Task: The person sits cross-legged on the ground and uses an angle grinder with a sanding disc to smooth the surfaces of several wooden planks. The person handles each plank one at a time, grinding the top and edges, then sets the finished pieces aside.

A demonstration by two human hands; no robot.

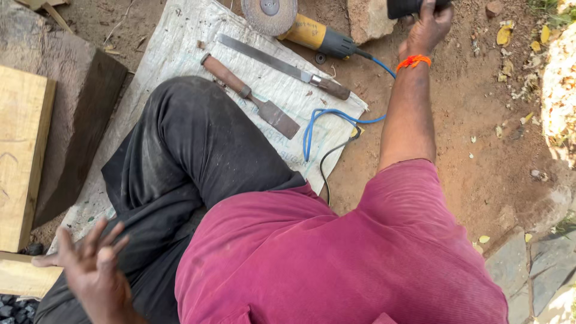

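Reaching forward, the right hand (pixel 429 27) has its fingers closed on a black object (pixel 405 7) at the top edge, too cropped to identify. The left hand (pixel 90 264) hangs free, fingers spread, holding nothing, near pale wooden planks (pixel 21 156). On a white woven sack (pixel 180 48) spread over bare dirt ground (pixel 474 126) lie a chisel (pixel 249 96) and a flat file (pixel 282 66); just beyond sits a yellow angle grinder (pixel 300 27), its blue cable (pixel 330 120) looping between.
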